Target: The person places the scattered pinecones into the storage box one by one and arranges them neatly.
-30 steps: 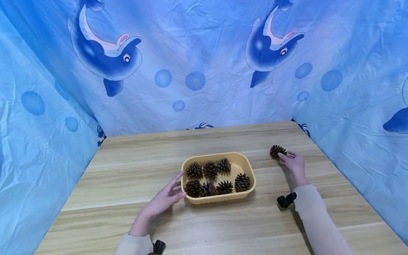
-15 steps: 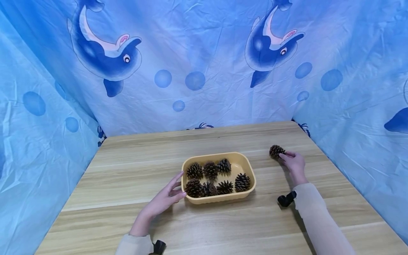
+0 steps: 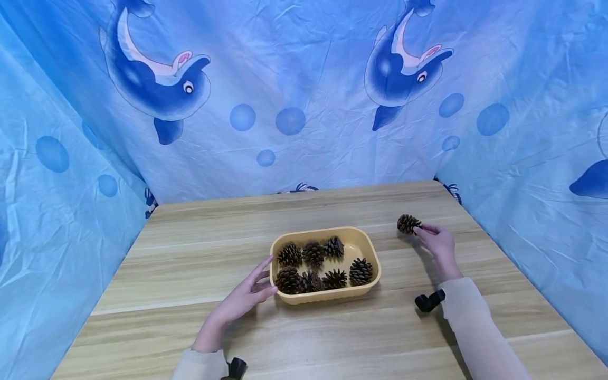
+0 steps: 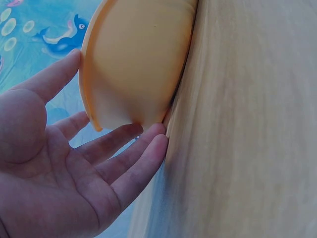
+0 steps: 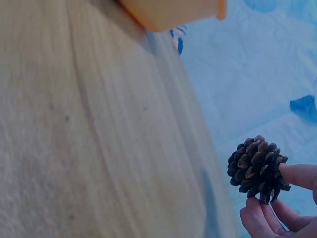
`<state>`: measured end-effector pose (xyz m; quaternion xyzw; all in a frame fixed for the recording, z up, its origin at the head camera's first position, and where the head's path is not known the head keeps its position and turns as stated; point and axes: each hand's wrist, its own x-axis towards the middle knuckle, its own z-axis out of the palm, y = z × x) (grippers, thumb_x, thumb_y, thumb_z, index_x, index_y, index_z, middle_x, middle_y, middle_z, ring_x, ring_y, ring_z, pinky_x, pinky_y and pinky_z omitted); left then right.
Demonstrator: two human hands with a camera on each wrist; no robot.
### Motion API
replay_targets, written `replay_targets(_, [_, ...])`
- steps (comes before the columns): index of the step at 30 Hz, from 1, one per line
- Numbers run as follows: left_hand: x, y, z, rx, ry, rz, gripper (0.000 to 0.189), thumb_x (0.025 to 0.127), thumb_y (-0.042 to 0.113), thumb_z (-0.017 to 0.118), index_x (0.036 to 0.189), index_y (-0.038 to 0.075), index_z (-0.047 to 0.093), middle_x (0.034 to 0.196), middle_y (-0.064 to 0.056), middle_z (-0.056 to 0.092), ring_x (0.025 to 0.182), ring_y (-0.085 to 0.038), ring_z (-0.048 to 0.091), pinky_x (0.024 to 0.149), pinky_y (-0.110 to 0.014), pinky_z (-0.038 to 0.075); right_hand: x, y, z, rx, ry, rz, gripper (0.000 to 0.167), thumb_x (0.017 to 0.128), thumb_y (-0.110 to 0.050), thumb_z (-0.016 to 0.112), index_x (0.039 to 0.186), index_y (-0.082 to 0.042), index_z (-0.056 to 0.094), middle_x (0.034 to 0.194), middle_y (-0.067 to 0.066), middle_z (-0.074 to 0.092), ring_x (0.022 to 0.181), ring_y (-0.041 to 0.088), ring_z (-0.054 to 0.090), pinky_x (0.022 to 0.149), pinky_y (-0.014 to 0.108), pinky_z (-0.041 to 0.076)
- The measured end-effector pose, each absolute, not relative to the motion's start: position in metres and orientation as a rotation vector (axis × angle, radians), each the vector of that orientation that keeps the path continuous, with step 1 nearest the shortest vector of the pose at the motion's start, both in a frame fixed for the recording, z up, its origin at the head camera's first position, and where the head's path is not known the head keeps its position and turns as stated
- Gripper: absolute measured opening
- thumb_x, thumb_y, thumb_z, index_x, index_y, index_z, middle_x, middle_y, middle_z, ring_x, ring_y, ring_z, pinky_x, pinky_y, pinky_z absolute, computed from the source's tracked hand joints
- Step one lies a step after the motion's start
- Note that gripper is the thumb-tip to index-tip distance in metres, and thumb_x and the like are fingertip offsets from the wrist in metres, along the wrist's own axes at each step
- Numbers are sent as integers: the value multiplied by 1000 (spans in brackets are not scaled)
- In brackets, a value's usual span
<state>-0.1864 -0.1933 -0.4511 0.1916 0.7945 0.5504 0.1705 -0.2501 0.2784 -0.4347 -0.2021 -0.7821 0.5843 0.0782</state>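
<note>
In the head view, my right hand pinches a brown pine cone to the right of the yellow tray. The right wrist view has the same pine cone between the thumb and the fingertips. My left hand lies along the tray's left end, its fingers spread and fairly straight. Up close in the left wrist view, the thumb touches the rim of the tray and other fingertips reach its lower side. Several pine cones lie inside the tray, along its left, back and front.
Under the tray is a light wood-grain table. Blue curtains printed with dolphins hang behind it and at both sides. A black wrist device sits at the right sleeve, another at the left.
The pine cone in my right hand has shifted slightly left and away from me. My left hand and the tray stay where they were.
</note>
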Motion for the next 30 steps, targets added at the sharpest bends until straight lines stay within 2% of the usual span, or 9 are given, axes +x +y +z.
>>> replay_targets(4, [-186,-193,-451,536,2261,1560,78,96,24,60,157,20,11,150,-35,28,131,-52,43,100,-56,49,-247,273,-424,-521,-2364,1778,60,95,-24,62,141,8,40,136,23,50,85,-6,58,92,20,54])
replay_targets(7, [-186,-193,-450,535,2261,1560,78,96,24,60,157,20,11,150,-35,28,131,-52,43,100,-56,49,-244,266,-416,-473,-2359,1832,60,95,-20,61,142,9,37,135,22,49,82,-8,58,91,19,54])
replay_targets(14, [-186,-193,-451,538,2259,1562,79,96,23,60,157,20,11,150,-35,28,131,-52,43,99,-56,49,-238,252,-401,-390,-2313,1926,62,92,-18,66,140,10,39,108,-2,54,79,-9,59,84,13,55])
replay_targets(17, [-186,-193,-451,538,2254,1564,79,96,23,60,157,19,10,150,-35,28,131,-52,43,100,-56,49,-236,246,-396,-323,-2310,1944,61,92,-16,66,139,12,38,104,-4,55,79,-9,60,83,13,55])
replay_targets(19, [-186,-193,-450,537,2252,1565,79,96,23,60,157,19,10,150,-35,28,131,-52,43,100,-56,49,-234,241,-393,-271,-2324,1951,60,93,-14,65,139,13,38,108,2,57,80,-9,60,83,12,55])
replay_targets(21, [-186,-193,-450,532,2251,1566,79,96,23,60,157,19,11,150,-35,28,131,-52,43,100,-56,49,-232,236,-390,-221,-2351,1946,58,93,-13,63,138,13,38,117,13,58,82,-8,61,84,12,55])
replay_targets(24, [-187,-193,-451,532,2251,1566,79,96,23,60,157,19,10,150,-35,28,131,-52,43,100,-56,49,-229,229,-386,-158,-2410,1905,56,94,-14,62,138,12,40,132,28,51,84,-8,60,86,13,54])
replay_targets(26, [-187,-193,-451,532,2251,1566,79,96,23,60,157,19,11,150,-35,29,131,-52,43,100,-56,49,-227,225,-384,-130,-2451,1858,55,94,-14,63,138,10,41,136,31,49,85,-9,59,86,13,54])
replay_targets(30, [-187,-193,-451,536,2249,1567,79,96,23,60,157,19,11,150,-35,29,131,-52,43,100,-56,49,-226,218,-383,-104,-2529,1736,53,93,-18,65,137,5,46,135,28,53,87,-8,57,84,10,52])
